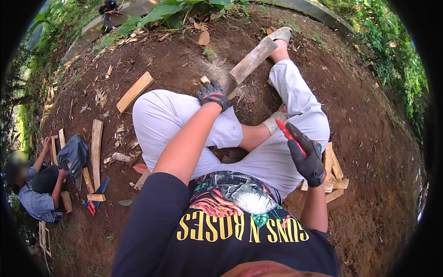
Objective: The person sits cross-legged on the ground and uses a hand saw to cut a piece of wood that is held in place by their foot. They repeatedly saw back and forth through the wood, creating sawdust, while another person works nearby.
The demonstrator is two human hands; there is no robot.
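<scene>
On bare dirt, my left hand (213, 94) pins the weathered grey wooden plank (249, 62), right hand (307, 159) fisted round a red-handled tool (290, 136); a loose swing risks my knee.

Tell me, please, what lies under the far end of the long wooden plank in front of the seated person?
The far end of the plank rests against the person's outstretched foot. Bare brown soil shows around it. The near end is held by the gloved left hand, which covers what lies beneath.
</scene>
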